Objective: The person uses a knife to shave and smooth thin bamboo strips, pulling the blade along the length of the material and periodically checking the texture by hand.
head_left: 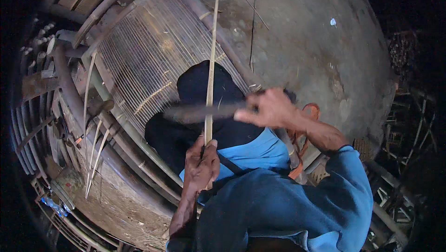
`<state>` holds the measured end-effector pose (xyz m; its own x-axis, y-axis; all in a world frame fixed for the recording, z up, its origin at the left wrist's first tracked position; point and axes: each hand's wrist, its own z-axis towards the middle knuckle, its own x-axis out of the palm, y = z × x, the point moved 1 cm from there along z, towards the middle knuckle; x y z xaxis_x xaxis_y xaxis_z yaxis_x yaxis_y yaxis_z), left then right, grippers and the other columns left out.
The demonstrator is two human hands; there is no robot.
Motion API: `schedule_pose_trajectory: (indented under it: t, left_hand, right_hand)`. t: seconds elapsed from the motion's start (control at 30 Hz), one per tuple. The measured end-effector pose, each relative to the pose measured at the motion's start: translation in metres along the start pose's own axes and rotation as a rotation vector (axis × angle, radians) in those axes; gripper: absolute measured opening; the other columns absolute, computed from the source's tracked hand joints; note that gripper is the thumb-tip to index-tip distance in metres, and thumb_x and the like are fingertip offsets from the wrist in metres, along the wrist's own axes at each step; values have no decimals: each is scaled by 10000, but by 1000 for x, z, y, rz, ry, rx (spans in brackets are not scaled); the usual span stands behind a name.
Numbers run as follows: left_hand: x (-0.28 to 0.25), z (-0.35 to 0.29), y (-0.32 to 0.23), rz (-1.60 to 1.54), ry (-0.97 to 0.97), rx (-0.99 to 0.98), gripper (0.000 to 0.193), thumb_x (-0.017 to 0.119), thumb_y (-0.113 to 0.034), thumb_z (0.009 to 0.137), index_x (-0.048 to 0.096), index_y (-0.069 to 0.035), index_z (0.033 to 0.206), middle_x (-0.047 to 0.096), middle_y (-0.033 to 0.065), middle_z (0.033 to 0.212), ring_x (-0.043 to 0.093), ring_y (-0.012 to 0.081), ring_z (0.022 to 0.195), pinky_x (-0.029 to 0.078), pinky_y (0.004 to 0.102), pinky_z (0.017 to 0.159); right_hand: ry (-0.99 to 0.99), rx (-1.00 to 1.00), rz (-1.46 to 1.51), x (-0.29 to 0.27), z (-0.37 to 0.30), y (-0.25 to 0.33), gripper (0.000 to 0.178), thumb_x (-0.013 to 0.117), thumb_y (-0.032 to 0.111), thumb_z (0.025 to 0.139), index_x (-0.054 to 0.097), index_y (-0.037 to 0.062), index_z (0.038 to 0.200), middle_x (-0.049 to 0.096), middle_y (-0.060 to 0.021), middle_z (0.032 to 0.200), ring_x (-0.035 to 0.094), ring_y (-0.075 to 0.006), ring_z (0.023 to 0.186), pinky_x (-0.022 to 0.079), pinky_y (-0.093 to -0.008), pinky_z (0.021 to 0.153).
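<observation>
A long, pale bamboo strip runs upright through the middle, from my lap to the far edge of the view. My left hand is closed around its near end, thumb along the strip. In my right hand is a knife, gripped by its handle with the blade pointing left. The blade is smeared by motion and crosses the strip just beyond my left hand; whether it touches or cuts the strip cannot be told. Under both lie my dark-clothed legs.
A slatted bamboo bench with pole edges extends ahead and left. Several thin strips lean at the left beside bamboo poles. An orange strap hangs near my right elbow. Grey floor spreads right, with a small white scrap.
</observation>
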<state>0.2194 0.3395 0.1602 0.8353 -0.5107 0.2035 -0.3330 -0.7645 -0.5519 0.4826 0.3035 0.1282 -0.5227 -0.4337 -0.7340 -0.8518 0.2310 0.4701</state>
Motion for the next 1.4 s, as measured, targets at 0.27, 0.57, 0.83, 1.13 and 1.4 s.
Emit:
schedule_pose_trajectory:
  t: [0.27,0.57,0.83,1.13,1.4]
  left_hand:
    - [7,-24,23,-58,4,105,440,478,-91,1045,438,-68,1482,409,-60,517,374,38,372,303,233,362]
    - [-1,-59,14,247,-95,10,329,510,-75,1018,580,-45,1339,539,-26,675,427,16,542,341,207,494]
    - [-21,-86,41,360,-125,204,352,534,-24,982,598,-53,1327,624,2,896,439,27,619,371,222,541]
    - [-36,-111,48,206,-128,-21,351,539,-42,1005,587,-93,1348,499,-75,716,401,-5,605,285,195,518]
    - [-46,-115,54,6,-103,-81,381,553,-22,991,586,-99,1362,474,-89,707,382,-8,611,285,192,545]
  right_hand:
    - [-49,159,198,-22,23,-12,766,538,759,859,732,22,780,608,-207,564,666,-394,578,530,-490,564]
    - [-90,-22,35,-11,26,-15,748,547,751,860,694,30,727,559,-202,527,646,-405,568,516,-496,555]
    - [-152,69,-9,-28,69,-56,791,518,754,872,658,-4,692,555,-230,544,619,-413,590,503,-522,624]
    - [-112,-15,-21,-28,69,-35,869,493,831,825,730,-2,764,622,-236,601,671,-428,648,539,-531,631]
    - [-199,-133,-103,-28,79,-40,781,561,769,834,655,16,652,535,-208,512,587,-414,526,464,-508,534]
